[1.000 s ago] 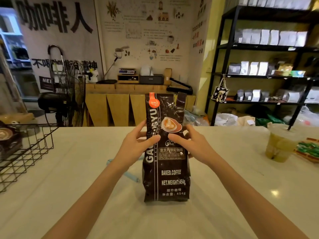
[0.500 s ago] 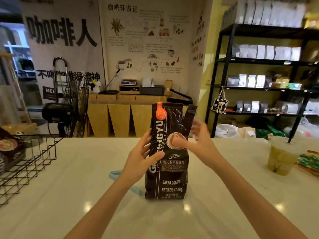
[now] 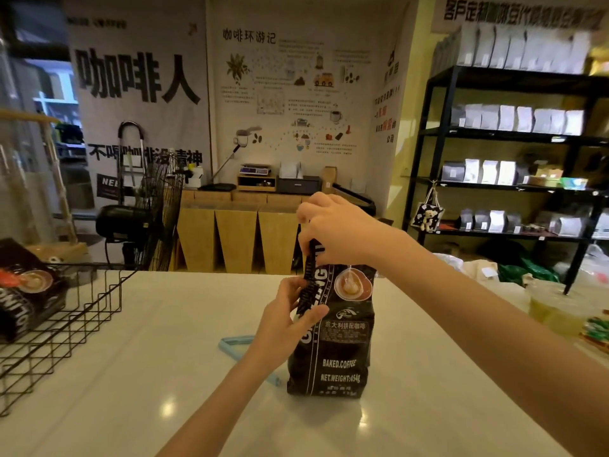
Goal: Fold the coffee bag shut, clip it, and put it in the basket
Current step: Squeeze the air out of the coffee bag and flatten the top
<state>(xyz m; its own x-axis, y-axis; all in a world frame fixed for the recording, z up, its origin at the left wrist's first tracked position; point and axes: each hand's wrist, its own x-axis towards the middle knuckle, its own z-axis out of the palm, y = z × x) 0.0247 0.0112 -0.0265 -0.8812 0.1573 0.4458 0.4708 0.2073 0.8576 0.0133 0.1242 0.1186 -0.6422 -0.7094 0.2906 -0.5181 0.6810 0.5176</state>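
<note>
A dark brown coffee bag (image 3: 342,344) with white lettering stands upright on the white counter (image 3: 148,374). My right hand (image 3: 339,229) pinches the bag's top from above and bends it down toward me. My left hand (image 3: 286,321) grips the bag's left edge at mid height, thumb on the front. A light blue clip (image 3: 235,346) lies flat on the counter just left of the bag, partly hidden behind my left wrist. The black wire basket (image 3: 75,311) stands at the counter's left end.
Another dark coffee bag (image 3: 26,291) lies in the basket. A plastic cup of green drink (image 3: 553,308) stands at the right edge of the counter, with snack packets (image 3: 596,328) beside it. A fan and black shelves stand beyond the counter.
My right hand rose from the bag's front to its top and bent the top over. My left hand stayed on the left side. The head camera tilted up.
</note>
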